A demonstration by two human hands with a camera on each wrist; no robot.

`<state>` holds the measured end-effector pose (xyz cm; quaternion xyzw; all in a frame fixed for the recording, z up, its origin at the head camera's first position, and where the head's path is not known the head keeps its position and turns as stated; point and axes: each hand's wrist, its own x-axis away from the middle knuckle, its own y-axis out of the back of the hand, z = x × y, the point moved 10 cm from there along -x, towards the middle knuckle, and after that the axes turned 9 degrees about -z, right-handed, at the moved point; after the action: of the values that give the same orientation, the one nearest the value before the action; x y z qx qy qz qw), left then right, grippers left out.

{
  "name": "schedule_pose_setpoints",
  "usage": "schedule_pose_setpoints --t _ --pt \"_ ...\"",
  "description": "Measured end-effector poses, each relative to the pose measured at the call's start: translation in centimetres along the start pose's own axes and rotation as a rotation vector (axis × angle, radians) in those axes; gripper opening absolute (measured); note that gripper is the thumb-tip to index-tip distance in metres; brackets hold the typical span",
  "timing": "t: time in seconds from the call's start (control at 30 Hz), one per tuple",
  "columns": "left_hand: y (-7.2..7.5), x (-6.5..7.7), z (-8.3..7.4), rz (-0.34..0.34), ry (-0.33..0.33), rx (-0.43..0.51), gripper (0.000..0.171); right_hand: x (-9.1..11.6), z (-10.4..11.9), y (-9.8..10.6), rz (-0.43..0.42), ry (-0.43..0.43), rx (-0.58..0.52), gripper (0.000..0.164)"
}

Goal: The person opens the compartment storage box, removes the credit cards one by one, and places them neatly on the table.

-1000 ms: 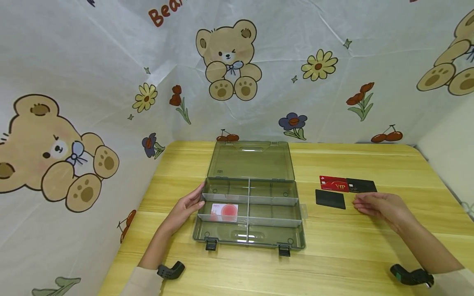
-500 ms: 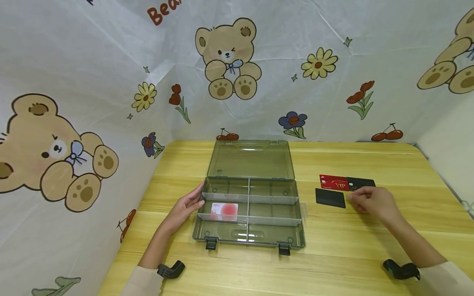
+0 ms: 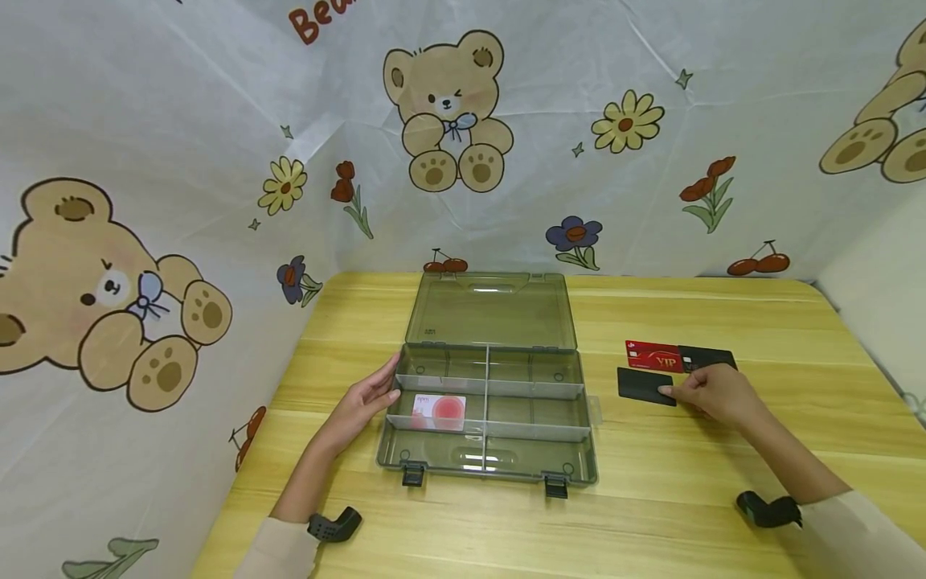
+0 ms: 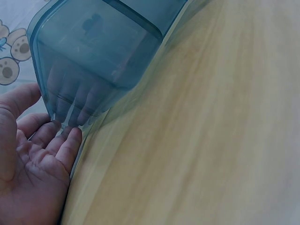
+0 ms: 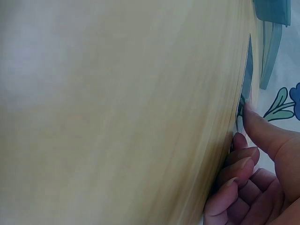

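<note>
A translucent olive-green organizer box [image 3: 535, 410] lies on the table with its lid [image 3: 492, 310] laid back. Inside the middle left compartment is a white-and-pink card [image 3: 439, 412]. My left hand [image 3: 356, 414] rests against the box's left wall; in the left wrist view its relaxed fingertips touch the lower edge. To the right of the box, my right hand [image 3: 723, 394] pinches the right end of a plain black card [image 3: 640, 384], thumb on top and index finger at its edge. Just behind lie a red VIP card [image 3: 653, 356] and another black card [image 3: 712, 356], partly hidden by this hand.
Dividers split the box into several compartments, and two black latches [image 3: 555, 486] hang at its front. A small clear tab [image 3: 595, 410] sticks out on its right. Bear-printed cloth [image 3: 521, 217] rises behind and left of the wooden table [image 3: 499, 539].
My right hand has moved left and slightly away from me, from beside the cards onto the near black card's right end. The left hand and the box stay in place.
</note>
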<state>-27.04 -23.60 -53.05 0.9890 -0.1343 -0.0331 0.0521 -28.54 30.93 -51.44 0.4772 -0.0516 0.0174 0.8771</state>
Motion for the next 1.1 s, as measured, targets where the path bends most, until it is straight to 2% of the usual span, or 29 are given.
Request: schedule_pose_setpoints --t 0.37,0.63,1.1 --pt "0.1 0.0 0.2 0.0 -0.008 -0.023 0.064 -0.2 -0.6 -0.4 0.074 -0.044 -0.033 0.051" --pt "0.1 0.0 0.1 0.003 -0.01 -0.008 0.064 -0.4 -1.6 -0.1 0.074 -0.07 -0.025 0.048" --pt "0.1 0.0 0.1 0.002 -0.01 -0.011 0.064 -0.5 -2.1 0.5 0.07 -0.066 -0.008 0.049"
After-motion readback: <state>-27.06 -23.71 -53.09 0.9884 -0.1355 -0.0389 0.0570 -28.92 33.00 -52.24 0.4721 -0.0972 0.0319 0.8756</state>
